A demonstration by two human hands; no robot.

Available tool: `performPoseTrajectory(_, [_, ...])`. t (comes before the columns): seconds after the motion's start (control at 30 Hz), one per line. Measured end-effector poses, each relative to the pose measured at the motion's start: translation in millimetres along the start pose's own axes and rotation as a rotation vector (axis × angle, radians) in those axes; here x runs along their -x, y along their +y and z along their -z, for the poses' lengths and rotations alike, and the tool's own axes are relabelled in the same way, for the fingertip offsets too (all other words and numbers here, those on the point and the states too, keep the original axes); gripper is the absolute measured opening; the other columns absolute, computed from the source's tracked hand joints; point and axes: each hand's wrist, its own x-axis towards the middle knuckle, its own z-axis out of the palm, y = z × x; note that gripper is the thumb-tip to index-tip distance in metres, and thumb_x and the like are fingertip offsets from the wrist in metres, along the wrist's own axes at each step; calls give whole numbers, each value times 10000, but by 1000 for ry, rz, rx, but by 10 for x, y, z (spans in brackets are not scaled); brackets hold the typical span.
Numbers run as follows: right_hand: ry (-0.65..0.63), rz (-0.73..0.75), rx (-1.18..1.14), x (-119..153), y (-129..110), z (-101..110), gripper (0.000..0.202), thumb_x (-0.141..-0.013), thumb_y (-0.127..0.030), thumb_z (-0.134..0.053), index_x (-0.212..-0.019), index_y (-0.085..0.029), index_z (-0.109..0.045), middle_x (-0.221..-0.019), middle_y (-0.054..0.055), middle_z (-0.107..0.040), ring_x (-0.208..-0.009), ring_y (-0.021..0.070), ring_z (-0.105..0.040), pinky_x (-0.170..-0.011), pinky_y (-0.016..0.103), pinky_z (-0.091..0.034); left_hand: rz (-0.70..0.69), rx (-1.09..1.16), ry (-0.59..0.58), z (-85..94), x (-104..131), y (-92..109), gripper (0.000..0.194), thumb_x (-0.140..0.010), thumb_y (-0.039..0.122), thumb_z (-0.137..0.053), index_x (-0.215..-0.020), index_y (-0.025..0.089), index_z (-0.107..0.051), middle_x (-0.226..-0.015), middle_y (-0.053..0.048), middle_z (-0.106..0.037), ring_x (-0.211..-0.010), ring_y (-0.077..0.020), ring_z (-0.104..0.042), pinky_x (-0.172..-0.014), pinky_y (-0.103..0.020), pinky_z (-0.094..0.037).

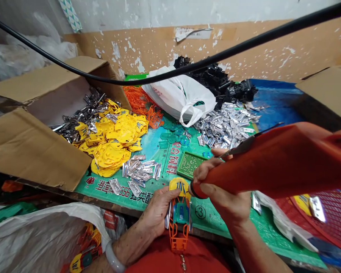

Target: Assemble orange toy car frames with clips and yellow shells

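Observation:
My left hand (157,207) is closed on the left side of a toy vehicle (180,214) with a yellow nose, an orange frame, a teal middle piece and silver side plates. The thumb lies by the yellow nose. In my right hand (230,201) is a red electric screwdriver (261,167), held lengthwise with fingers wrapped round its front end. Its dark tip meets the right edge of the yellow nose; the exact contact point is hidden. Just beyond the hands sits a green perforated tray (187,163) with small bits in it.
Yellow parts (116,132) spill from a cardboard box (36,148) on the left. Silver plates (227,125), orange frames (139,100), black parts (216,76) and a white bag (179,94) lie farther back. A red basket (332,220) stands right. A black cable (130,81) crosses above.

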Motion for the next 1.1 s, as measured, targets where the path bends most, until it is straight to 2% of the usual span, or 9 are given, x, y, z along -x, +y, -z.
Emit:
performPoseTrajectory(0.17, [33,-36,5,64,57,-6,408,-665,-167,-710,-1021,-274,-541,-687,-38,-584,-644,171,-577,-633,370,-494,11,-7,-14,-4,-2,-18,325,-641,234,-762,-915,77,-683,-704,-72,-710,-539,-154,-630,-545,-259,-521])
performPoseTrajectory(0.3, [13,-52,-3,83,55,-15,475,-655,-176,-722,-1063,-289,-509,-697,-37,-598,-628,175,-581,-600,364,-499,10,-31,2,26,-14,-1,281,-657,241,-755,-877,83,-683,-669,-58,-695,-509,-133,-606,-505,-234,-494])
performPoseTrajectory(0.47, [71,-23,-59,38,-99,0,579,-669,-217,-744,-1177,-292,-478,-700,-34,-592,-626,168,-577,-641,376,-513,3,-53,-52,18,25,78,278,-668,244,-767,-882,90,-682,-677,-35,-678,-504,-99,-585,-491,-197,-482])
performPoseTrajectory(0.57, [87,-2,-175,-20,-226,30,618,-670,-205,-751,-1206,-336,-474,-719,-33,-600,-616,160,-575,-577,341,-514,3,-72,-40,4,50,98,282,-661,244,-772,-877,85,-683,-684,-36,-676,-499,-89,-578,-478,-184,-477])
performPoseTrajectory(0.7, [134,-3,-199,-105,-311,73,617,-641,-114,-712,-1175,-348,-511,-697,-37,-601,-597,166,-588,-460,290,-492,12,-93,-38,17,51,79,281,-658,251,-773,-861,77,-687,-703,-59,-690,-540,-110,-604,-500,-193,-493])
performPoseTrajectory(0.9, [232,8,-106,-196,-246,82,528,-584,-89,-688,-1064,-278,-579,-650,-51,-598,-554,158,-595,-447,289,-491,27,-97,22,20,45,69,260,-665,241,-763,-849,72,-693,-681,-66,-697,-518,-120,-607,-476,-198,-493])
performPoseTrajectory(1.0, [239,-15,-92,-222,-190,79,397,-573,-80,-692,-924,-246,-610,-636,-48,-606,-557,157,-595,-425,271,-477,39,-78,34,19,32,68,259,-672,226,-755,-874,75,-697,-695,-70,-704,-505,-121,-604,-463,-202,-490])
performPoseTrajectory(1.1, [278,8,-21,-259,-121,98,193,-562,-80,-723,-670,-196,-613,-636,-25,-618,-562,146,-585,-442,268,-478,46,-62,29,27,12,68,225,-682,215,-743,-857,80,-698,-687,-71,-702,-498,-120,-603,-460,-200,-482])
